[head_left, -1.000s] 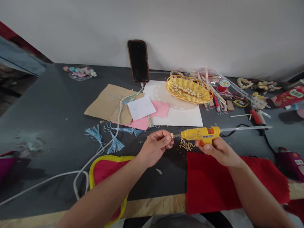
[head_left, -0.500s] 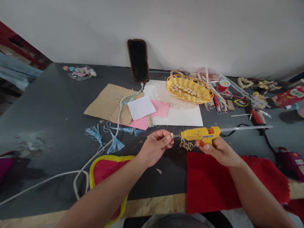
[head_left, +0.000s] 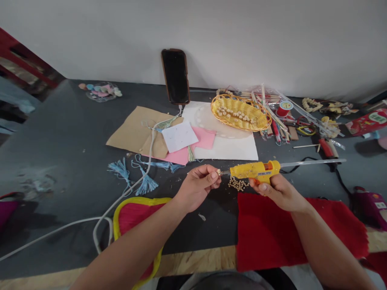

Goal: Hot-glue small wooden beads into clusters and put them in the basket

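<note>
My right hand (head_left: 279, 191) is wrapped round the handle of a yellow glue gun (head_left: 255, 170), with a clear glue stick (head_left: 313, 162) poking out of its back end. The gun's nozzle points left, right up at the fingertips of my left hand (head_left: 201, 185). Between that thumb and forefinger I pinch a small pale wooden bead piece (head_left: 218, 172); its exact shape is mostly hidden by the fingers. Just below the gun's front lies a heap of small wooden beads (head_left: 238, 184) on the dark table.
A yellow wicker basket (head_left: 238, 113) holds small bead pieces on white paper (head_left: 242, 149). A phone (head_left: 175, 76) leans on the wall, its white cable (head_left: 148, 171) looping left. Blue tassels (head_left: 146, 183), red felt (head_left: 266, 237) and a thread spool (head_left: 284, 108) lie around.
Almost nothing differs. Both hands, the glue gun and the bead piece keep their places, with only a very slight shift of the whole view.
</note>
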Tool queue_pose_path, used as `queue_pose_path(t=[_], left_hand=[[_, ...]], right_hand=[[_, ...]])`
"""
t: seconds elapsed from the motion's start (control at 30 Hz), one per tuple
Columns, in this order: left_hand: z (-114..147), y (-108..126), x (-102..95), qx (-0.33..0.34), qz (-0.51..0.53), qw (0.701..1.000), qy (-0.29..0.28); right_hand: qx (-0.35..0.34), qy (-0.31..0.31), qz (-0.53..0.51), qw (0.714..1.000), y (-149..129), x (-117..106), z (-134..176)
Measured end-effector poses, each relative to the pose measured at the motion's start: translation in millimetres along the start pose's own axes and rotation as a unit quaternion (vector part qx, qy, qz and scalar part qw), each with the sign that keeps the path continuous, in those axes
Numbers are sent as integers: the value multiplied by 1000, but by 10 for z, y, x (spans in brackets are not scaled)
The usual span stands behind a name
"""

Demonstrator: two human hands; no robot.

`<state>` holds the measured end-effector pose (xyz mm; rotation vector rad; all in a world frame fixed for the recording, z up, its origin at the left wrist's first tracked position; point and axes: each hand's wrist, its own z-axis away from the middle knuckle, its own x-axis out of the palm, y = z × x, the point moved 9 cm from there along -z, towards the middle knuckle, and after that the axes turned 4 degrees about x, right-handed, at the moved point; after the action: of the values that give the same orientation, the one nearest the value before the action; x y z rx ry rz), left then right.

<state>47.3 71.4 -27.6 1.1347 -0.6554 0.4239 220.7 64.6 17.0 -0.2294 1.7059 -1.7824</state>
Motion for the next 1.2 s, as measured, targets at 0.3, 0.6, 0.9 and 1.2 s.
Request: queue_pose_path(t=[0.3, 0.6, 0.9, 1.2], left_hand=[[9, 9, 11, 1, -1, 1000, -2], [5, 3, -1, 1, 3, 1000, 1], [4, -2, 5, 1, 4, 1000, -4], [-2, 8, 15, 1, 7, 1000, -3]], right_hand=[[-8, -4, -1, 1000, -27, 4, -2], [-14, -5, 9, 1000, -46, -4, -6], [-17, -3, 11, 1000, -68, -6, -9], [-12, -2, 20, 1000, -83, -14, -24]])
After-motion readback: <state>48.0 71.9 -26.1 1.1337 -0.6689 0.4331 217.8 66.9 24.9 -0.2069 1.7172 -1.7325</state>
